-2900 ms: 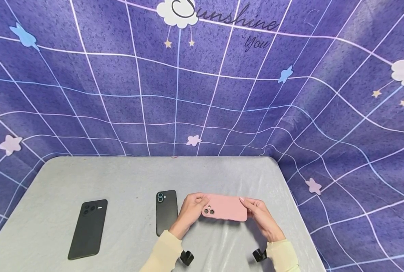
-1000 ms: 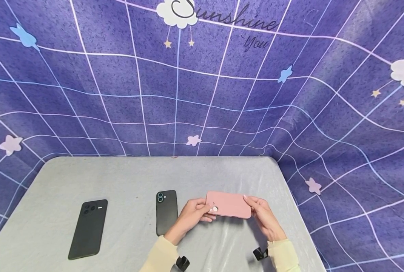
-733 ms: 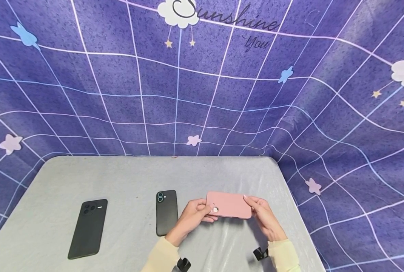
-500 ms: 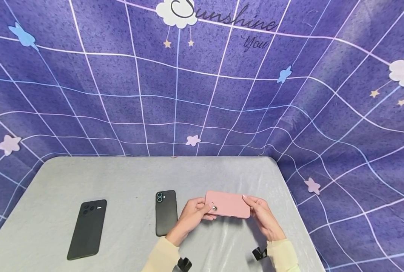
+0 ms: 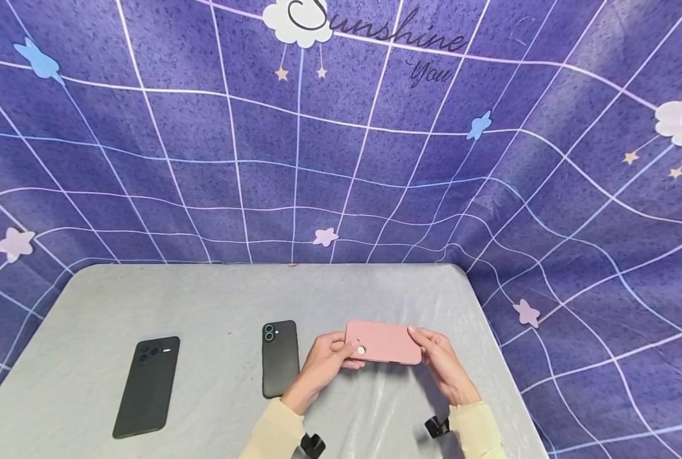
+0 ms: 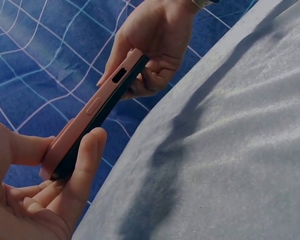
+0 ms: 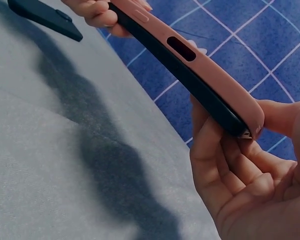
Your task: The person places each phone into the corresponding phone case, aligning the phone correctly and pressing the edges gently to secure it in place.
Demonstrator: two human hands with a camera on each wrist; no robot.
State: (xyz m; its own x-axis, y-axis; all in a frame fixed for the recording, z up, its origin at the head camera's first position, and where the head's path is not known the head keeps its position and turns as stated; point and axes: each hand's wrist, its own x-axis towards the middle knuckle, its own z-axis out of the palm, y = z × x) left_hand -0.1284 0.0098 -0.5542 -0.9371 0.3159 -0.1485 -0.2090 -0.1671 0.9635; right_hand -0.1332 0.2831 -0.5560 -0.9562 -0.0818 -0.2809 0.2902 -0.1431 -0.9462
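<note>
Both hands hold a pink phone case level above the table, its camera end to the left. A dark phone sits along the case's open side in the right wrist view; at the right end a small gap shows between the two. My left hand pinches the camera end, thumb on the back over part of the camera openings, fingers beneath. The other end is gripped by my right hand, thumb on top and fingers curled under. The left wrist view shows the case's side button and dark slot.
A black phone with two ringed lenses lies face down just left of my left forearm. Farther left lies a larger black phone. The grey cloth-covered table ends at a purple patterned curtain behind and to the right.
Since the earliest frame, the left thumb has slid over the camera openings, and the left fingers now show beneath. The case has moved slightly right and up. The last half second shows little movement.
</note>
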